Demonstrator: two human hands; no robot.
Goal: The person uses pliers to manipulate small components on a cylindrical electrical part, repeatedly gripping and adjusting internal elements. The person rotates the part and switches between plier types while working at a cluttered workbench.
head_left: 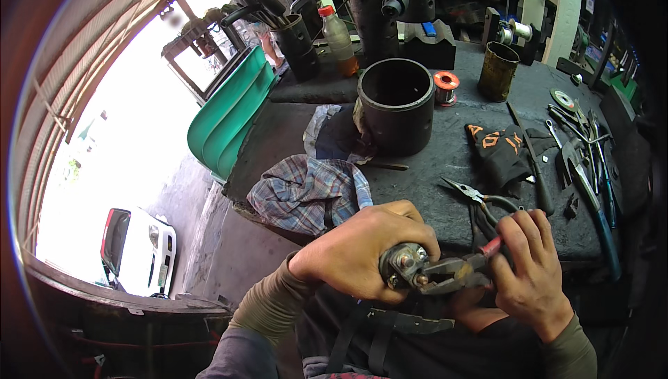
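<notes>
My left hand is wrapped round a small round metal part that looks like a starter solenoid, its end with copper-coloured studs turned toward my right. In my right hand is a pair of pliers with a red grip showing between my fingers. The parted jaws of the pliers reach the lower stud; whether they bite on it I cannot tell. Just beyond my right hand, a pair of long-nose pliers lies on the dark workbench. The far side of the part is hidden by my left hand.
A checked cloth lies at the bench's left edge. Behind it stand a wide black cylinder, a red-topped spool of wire, a rusty can and a bottle. Wrenches and other tools lie at the right.
</notes>
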